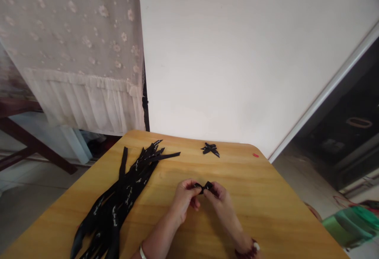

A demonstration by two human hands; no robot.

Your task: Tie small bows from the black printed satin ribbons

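Black ribbon bow (203, 189), just below the frame's center, is pinched between thumb and fingers of the left hand (186, 196) at one end and the right hand (219, 200) at the other; even, gentle tension should keep its loops level. Beyond it, a second bow (210, 148) lies near the far edge of a wooden table (260, 203), while loose ribbons (127, 196) at lower left bear pale script too small to read.
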